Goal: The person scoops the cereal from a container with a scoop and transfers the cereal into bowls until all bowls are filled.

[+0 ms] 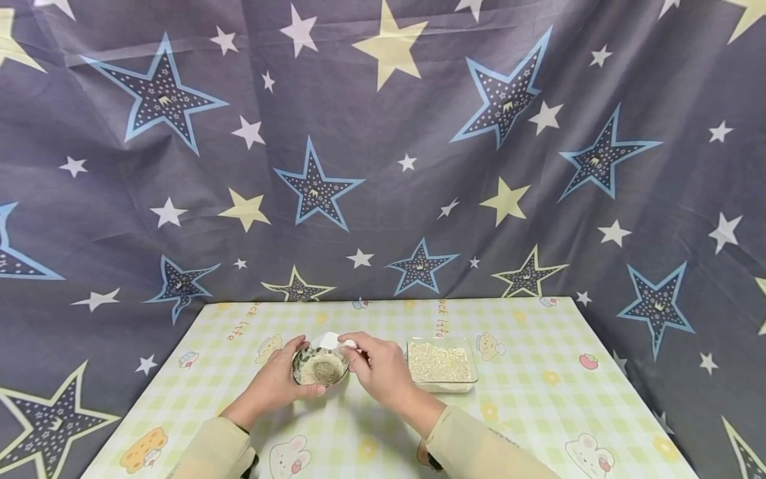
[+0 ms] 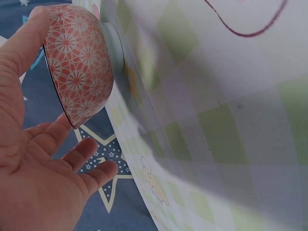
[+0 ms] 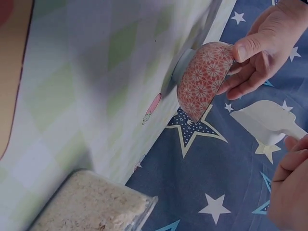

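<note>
A small bowl [image 3: 204,79] with a red flower pattern outside and a pale foot stands on the table. Inside it, the head view shows pale flaky stuff around a darker round patch. My left hand [image 1: 284,376] holds the bowl's rim, thumb on the near side and fingers on the far side. With my right hand [image 1: 383,369] I grip the handle of a white scoop [image 3: 264,120], its blade over the bowl's far rim. Whether the scoop carries anything is not visible. To the right, a clear rectangular container [image 1: 471,380] is filled with oat flakes [image 1: 439,362].
A green-and-white checked cloth [image 1: 526,426] with cartoon prints covers the table. Behind the table's far edge hangs a dark curtain [image 1: 371,133] with stars, which also runs along both sides.
</note>
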Tool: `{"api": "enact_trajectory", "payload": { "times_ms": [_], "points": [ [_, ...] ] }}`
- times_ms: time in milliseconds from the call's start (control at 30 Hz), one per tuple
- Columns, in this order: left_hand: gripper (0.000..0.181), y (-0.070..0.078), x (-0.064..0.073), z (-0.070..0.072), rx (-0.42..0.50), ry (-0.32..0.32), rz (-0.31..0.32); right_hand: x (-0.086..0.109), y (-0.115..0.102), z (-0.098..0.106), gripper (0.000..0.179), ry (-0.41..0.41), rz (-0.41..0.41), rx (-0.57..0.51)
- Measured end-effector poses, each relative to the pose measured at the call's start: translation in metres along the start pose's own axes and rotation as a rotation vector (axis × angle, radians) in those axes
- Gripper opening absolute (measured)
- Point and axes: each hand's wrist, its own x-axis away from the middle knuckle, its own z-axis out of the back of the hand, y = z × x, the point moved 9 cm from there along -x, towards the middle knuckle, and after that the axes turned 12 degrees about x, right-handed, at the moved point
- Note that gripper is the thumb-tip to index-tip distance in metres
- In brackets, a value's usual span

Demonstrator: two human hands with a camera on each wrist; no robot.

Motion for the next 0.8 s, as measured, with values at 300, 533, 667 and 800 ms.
{"api": "enact_trajectory", "payload": {
  "times_ms": [300,533,667,800],
  "points": [
    [0.127,-0.002,0.000,-0.003,-0.013,-0.003,0.018,0.004,0.051,0.018,0.015,-0.050,-0.458,-0.258],
    [0.122,0.015,0.002,-0.003,-0.065,0.021,-0.061,0.020,0.101,0.062,0.017,0.020,-0.685,-0.378],
    [0.113,0.035,0.000,-0.009,-0.075,0.054,-0.148,0.036,0.135,0.100,0.019,0.071,-0.770,-0.344],
    [0.105,0.059,-0.004,-0.023,-0.041,0.038,-0.193,0.055,0.167,0.134,0.025,0.105,-0.866,-0.310]
  ]
}}
